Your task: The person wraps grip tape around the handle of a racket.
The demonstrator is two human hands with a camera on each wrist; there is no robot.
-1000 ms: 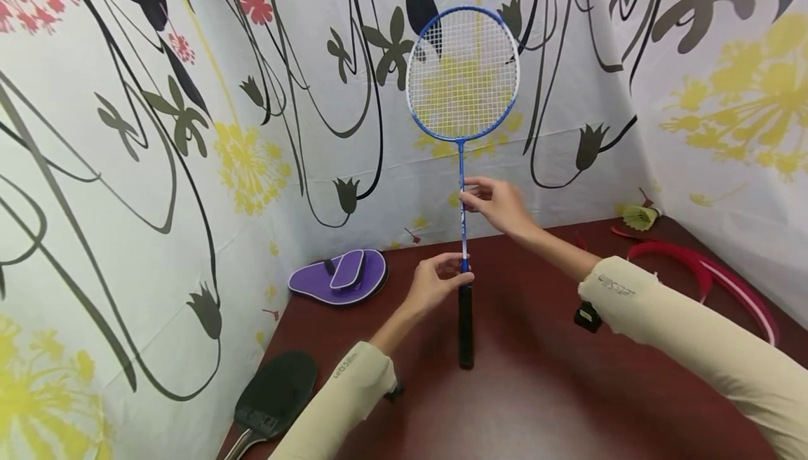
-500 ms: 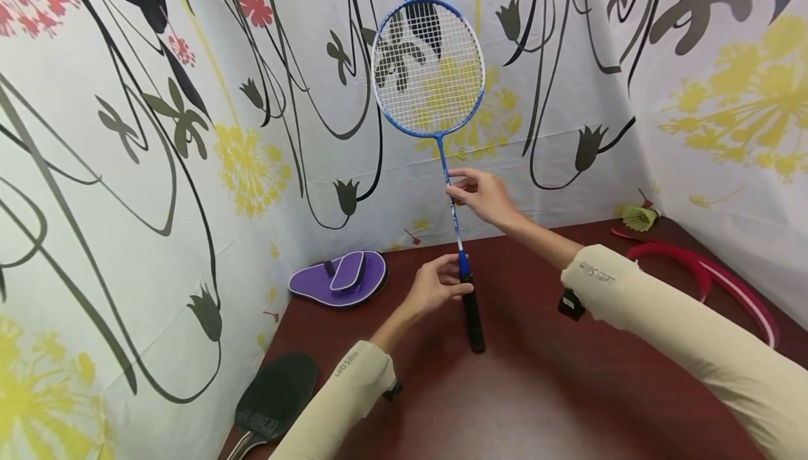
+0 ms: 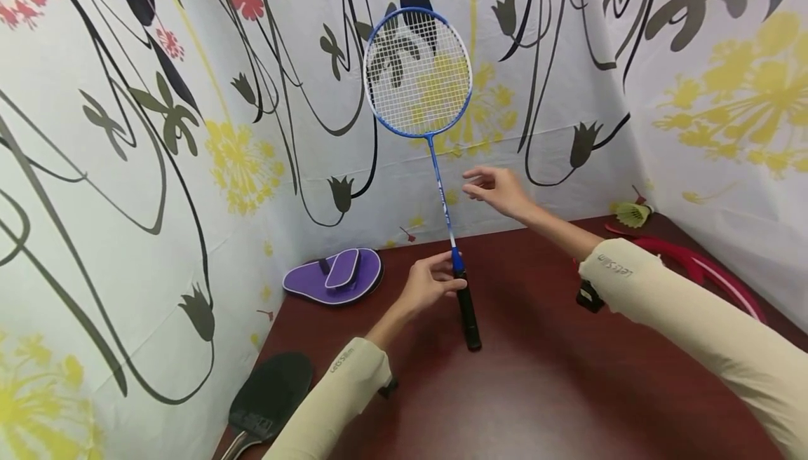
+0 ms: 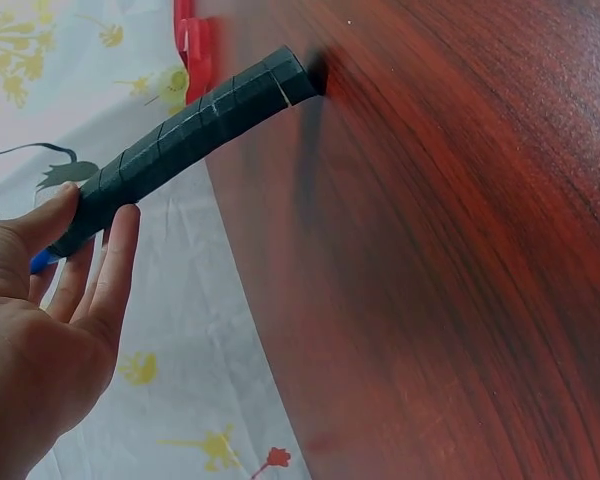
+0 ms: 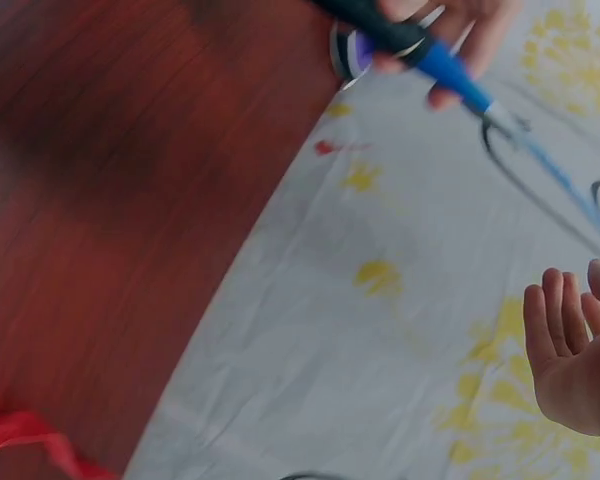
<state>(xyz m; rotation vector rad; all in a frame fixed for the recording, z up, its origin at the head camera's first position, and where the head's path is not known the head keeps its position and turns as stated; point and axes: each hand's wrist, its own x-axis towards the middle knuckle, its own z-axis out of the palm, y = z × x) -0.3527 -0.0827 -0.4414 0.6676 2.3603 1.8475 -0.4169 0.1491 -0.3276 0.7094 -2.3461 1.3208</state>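
A blue and white badminton racket [image 3: 443,197] stands tilted, its head up and leaning left against the patterned cloth in the head view. My left hand [image 3: 429,283] pinches the top of its black handle between thumb and fingers. In the left wrist view the wrapped handle [image 4: 180,140] runs out past the thumb, its end close to the tabletop. My right hand [image 3: 501,190] is off the shaft, a short gap to its right, fingers loosely bent with nothing between them. The right wrist view shows that hand [image 5: 580,370] apart from the shaft too.
A purple paddle case [image 3: 334,278] lies at the back left of the dark red table [image 3: 536,390]. A black table tennis paddle [image 3: 271,393] is at the front left. To the right are a red band-like object [image 3: 688,260] and a yellow shuttlecock [image 3: 633,214]. Patterned cloth surrounds the table.
The racket's head has swung left, from upright to tilted. My right hand has let go of the shaft and moved slightly right. My left hand keeps its hold, now on the handle.
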